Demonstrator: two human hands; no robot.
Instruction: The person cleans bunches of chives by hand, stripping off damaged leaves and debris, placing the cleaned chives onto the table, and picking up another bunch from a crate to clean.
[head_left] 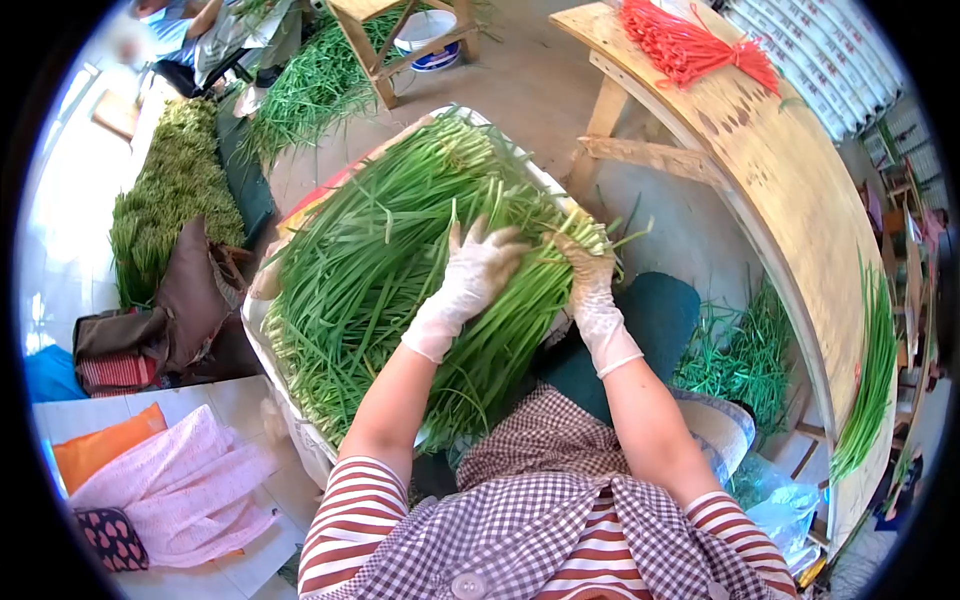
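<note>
Indoors, bare floor (525, 70). Nearest, both gloved: left hand (480, 265), fingers spread, blurred, atop long green stalks (360, 240); right hand (590, 275) curled around their pale ends. Stalks heaped beneath and left of both hands, in white-rimmed container (286, 405). Farther right, wooden worktop (765, 180) bearing bundled red strips (690, 48).

Carrying long green stalks (360, 250) in a white-rimmed container (256, 335), thin red strips (690, 50) and more stalks (868, 370) on a wooden table (770, 190).

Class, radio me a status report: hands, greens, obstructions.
Left hand spread over greens; right hand at stem ends. Greens heaped in white container. Nothing visibly blocking hands.
</note>
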